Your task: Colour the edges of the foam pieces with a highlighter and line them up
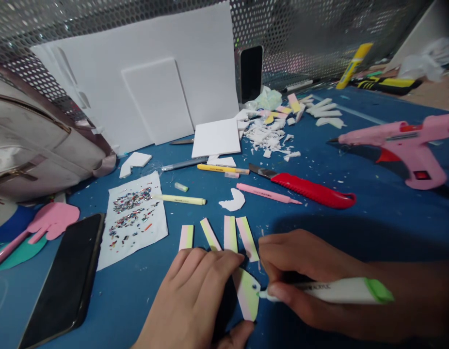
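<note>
My left hand (195, 300) pinches a small foam strip (248, 295), pink shading to green, between thumb and fingers just above the blue table. My right hand (308, 278) grips a white marker with a green cap (341, 290), its tip touching the strip's right edge. Just beyond my fingers, several similar coloured strips (230, 233) lie side by side in a row.
A red utility knife (312, 190), pink pen (266, 193), yellow pens (184, 199) and foam scraps (270, 135) lie mid-table. A pink glue gun (402, 145) sits right. A dark phone (64, 281), paper with glitter (132, 218) and a bag (35, 145) are left. White foam boards (155, 72) lean behind.
</note>
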Demonstrator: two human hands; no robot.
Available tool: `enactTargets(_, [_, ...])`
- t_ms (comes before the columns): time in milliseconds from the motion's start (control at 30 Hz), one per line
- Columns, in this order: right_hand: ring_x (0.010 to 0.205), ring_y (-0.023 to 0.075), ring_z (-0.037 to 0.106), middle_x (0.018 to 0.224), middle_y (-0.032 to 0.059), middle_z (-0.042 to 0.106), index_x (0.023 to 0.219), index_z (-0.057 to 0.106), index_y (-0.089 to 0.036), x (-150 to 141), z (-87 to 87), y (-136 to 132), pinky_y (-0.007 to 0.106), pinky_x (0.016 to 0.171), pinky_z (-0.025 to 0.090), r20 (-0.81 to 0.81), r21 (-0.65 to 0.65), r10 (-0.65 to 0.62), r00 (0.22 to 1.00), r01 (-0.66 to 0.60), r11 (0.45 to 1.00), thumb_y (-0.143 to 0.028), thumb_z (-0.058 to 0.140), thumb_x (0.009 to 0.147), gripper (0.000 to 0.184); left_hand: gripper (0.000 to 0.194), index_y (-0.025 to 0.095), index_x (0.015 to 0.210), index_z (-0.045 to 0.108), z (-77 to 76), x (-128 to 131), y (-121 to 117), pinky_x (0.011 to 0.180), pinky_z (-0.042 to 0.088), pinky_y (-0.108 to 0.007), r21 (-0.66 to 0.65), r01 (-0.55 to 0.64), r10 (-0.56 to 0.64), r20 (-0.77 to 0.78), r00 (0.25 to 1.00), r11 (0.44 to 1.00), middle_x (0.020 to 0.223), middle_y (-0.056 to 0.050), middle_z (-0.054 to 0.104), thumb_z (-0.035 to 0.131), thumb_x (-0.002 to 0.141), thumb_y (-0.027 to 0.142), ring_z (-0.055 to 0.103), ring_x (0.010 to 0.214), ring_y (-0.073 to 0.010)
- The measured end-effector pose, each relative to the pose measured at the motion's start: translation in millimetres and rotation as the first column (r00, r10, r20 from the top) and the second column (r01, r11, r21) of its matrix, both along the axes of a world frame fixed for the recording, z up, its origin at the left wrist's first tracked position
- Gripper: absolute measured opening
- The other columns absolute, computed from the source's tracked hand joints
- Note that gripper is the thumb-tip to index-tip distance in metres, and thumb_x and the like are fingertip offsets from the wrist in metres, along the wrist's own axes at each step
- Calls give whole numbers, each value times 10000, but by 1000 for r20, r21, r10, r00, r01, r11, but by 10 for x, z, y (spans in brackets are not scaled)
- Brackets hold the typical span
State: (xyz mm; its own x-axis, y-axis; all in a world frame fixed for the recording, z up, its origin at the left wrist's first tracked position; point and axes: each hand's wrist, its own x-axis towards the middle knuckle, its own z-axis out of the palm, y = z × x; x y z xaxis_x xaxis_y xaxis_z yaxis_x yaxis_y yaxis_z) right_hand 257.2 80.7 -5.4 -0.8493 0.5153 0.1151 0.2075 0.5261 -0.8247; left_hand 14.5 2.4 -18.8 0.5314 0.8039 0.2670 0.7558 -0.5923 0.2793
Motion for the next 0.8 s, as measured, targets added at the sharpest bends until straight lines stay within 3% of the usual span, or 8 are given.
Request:
enactTargets(167, [628, 104, 467, 709, -46, 501, 776, 461, -207, -11, 3, 25, 234, 592, 363, 0, 3, 12, 1000, -12, 1000, -321, 521, 1002, 261, 579, 201, 1350, 414, 13, -8, -6, 836, 509, -312, -1, 18, -18, 5, 1000, 1000, 1143, 0, 693, 688, 883, 405, 646, 956, -158])
enactTargets(500, [653, 148, 544, 731, 6, 594, 727, 479, -210, -31, 84, -64, 264, 590, 390, 75, -4, -142, 987, 143, 990, -355, 462, 990, 301, 577, 190, 1366, 414, -4, 4, -3, 849, 507, -322, 3, 20, -20, 13, 1000, 1000, 1174, -20, 690, 678, 896, 395, 642, 990, -169])
enactTargets(800, [636, 143, 517, 716, 2, 568, 717, 438, -213, -43, 109, -27, 263, 585, 379, 77, -37, -70, 995, 73, 997, -367, 432, 979, 304, 572, 197, 1351, 413, 0, 3, 8, 821, 523, -318, 11, 20, -20, 2, 1000, 1000, 1133, -20, 700, 678, 890, 409, 654, 951, -171])
